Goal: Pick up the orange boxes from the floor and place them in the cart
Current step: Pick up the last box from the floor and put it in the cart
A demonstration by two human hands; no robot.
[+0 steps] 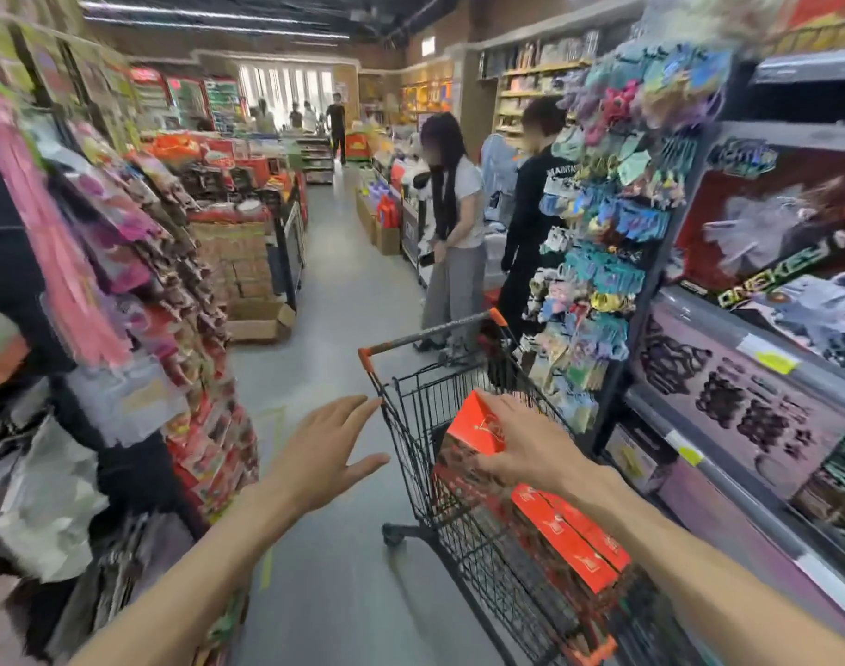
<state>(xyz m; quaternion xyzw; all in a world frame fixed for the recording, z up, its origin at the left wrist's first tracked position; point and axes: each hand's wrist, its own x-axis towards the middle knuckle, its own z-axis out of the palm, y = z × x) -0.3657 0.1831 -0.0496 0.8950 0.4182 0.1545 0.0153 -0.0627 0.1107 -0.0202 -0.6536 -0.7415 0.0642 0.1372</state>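
In a store aisle, a grey smooth floor [334, 262] is seen running away between crowded displays towards a bright far end, where several people are standing. The left side is taken up by racks of hanging packets [122, 262], many pink and red, with stacked cardboard cartons [247, 281] beyond them on the floor. The right side is filled by dark shelving [766, 329] carrying large boxed toys, and a hanging rack of small blue and pastel items [617, 223] is set at its near end. Two people [459, 223] are stood beside that rack, just past the cart. A yellow line is painted on the floor near the cart's wheel.

A black wire shopping cart [410, 425] with orange handle ends is parked on the right half of the aisle, close against the shelving. Several orange boxes [574, 535] are laid inside its basket, side by side. One more orange box [473, 425] is held tilted, its upper end raised above the basket and its lower part inside it.

The right hand [531, 444] is laid over this tilted box, its fingers curled round the top face. The left hand [329, 449] is held in the air just left of the cart, apart from its rim, with fingers spread straight and nothing held.
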